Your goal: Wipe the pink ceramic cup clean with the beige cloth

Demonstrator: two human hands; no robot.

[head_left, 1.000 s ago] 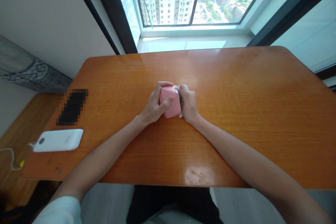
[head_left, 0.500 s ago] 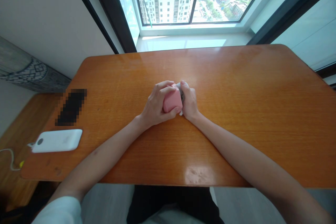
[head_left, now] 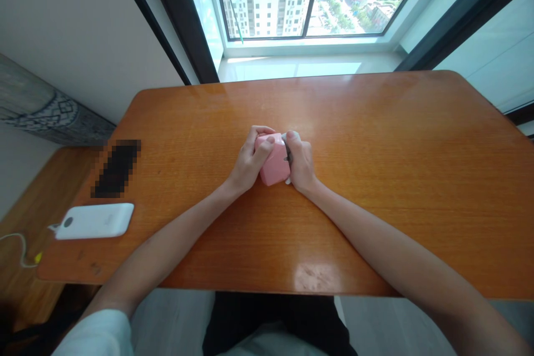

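Both hands meet over the middle of the wooden table around a small pink box-like object (head_left: pixel 276 169) with rounded edges. My left hand (head_left: pixel 247 160) is closed on its left side, the thumb lying across the top face and the fingers curled around the far side. On the right, my right hand (head_left: pixel 302 162) is closed around a grey and white part (head_left: pixel 287 144) set against the pink object's right face. Most of that part is hidden by the fingers, and I cannot tell its kind.
A white oblong device (head_left: pixel 95 221) with a cable at its left end lies on the table (head_left: pixel 396 178) at the left. Behind it is a dark, pixelated rectangle (head_left: pixel 117 169). A window (head_left: pixel 308 0) stands beyond the far edge, and patterned fabric (head_left: pixel 54 105) hangs at the left.
My left hand has shifted its grip: the thumb has moved from the near lower side to the top of the pink object. More of its front shows. The right hand stays nearly still.
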